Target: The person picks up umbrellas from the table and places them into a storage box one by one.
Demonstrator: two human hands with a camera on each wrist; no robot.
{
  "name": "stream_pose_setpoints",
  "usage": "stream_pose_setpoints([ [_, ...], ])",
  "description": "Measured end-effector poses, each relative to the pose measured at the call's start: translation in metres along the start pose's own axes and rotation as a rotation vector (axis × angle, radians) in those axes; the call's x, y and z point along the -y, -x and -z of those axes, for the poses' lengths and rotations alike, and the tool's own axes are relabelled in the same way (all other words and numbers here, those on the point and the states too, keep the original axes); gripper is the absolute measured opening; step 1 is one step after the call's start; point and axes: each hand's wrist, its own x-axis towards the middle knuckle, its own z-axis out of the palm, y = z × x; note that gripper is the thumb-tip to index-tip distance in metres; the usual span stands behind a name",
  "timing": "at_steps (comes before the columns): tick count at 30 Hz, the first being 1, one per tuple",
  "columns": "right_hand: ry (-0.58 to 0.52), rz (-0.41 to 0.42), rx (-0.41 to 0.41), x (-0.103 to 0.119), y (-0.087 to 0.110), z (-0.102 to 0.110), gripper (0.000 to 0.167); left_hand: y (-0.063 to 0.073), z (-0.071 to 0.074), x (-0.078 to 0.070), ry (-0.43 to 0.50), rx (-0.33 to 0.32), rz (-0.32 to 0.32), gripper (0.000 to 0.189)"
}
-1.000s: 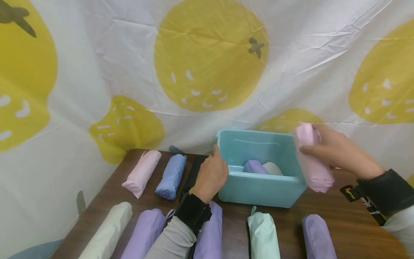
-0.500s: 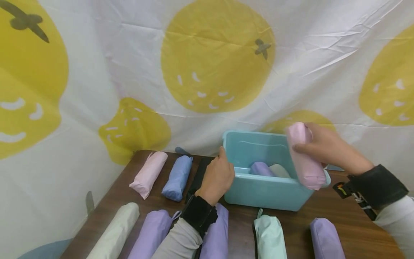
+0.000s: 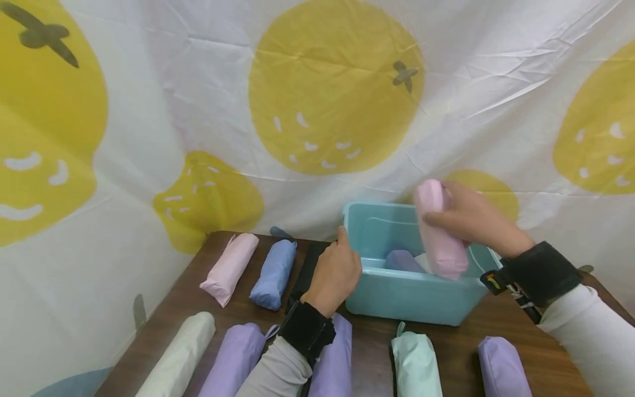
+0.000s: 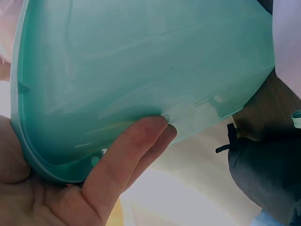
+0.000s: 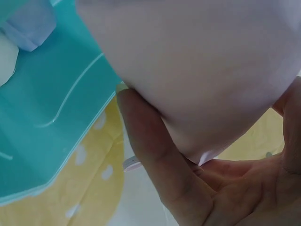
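My right hand [image 3: 478, 215] grips a pink folded umbrella [image 3: 439, 231] in its cover, tilted above the opening of the light-blue plastic bin [image 3: 407, 295]. The right wrist view shows the thumb and fingers around one end of the pink umbrella [image 5: 202, 70]. My left hand [image 3: 333, 271] holds the bin's left rim; in the left wrist view its fingers [image 4: 127, 155] lie along the outer wall, with the rim between them and the thumb. Inside the bin lie a purple umbrella [image 3: 403, 261] and a whitish one [image 3: 423, 261], both partly hidden.
On the brown table [image 3: 369, 353] lie more covered umbrellas: pink [image 3: 230, 267], blue [image 3: 274, 274], black [image 3: 308, 264], pale green [image 3: 178, 355], mint [image 3: 416, 361] and several purple, one at right [image 3: 503, 366]. A lemon-print cloth [image 3: 213, 82] hangs behind.
The right hand has carried the pink umbrella leftward, from beside the bin's right end to over its opening. The left hand has stayed on the rim. The head view has shifted slightly.
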Motion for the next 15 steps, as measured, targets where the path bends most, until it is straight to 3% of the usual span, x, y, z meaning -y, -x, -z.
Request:
stream_pose_setpoints([
  [9,-0.039,0.002,0.003,0.002,-0.021,-0.018,0.048,0.0,0.0,0.001,-0.024,-0.017,-0.016,0.058],
  [15,-0.07,-0.02,0.006,0.003,-0.03,-0.037,0.049,0.001,0.0,0.001,-0.033,-0.016,-0.012,0.059],
])
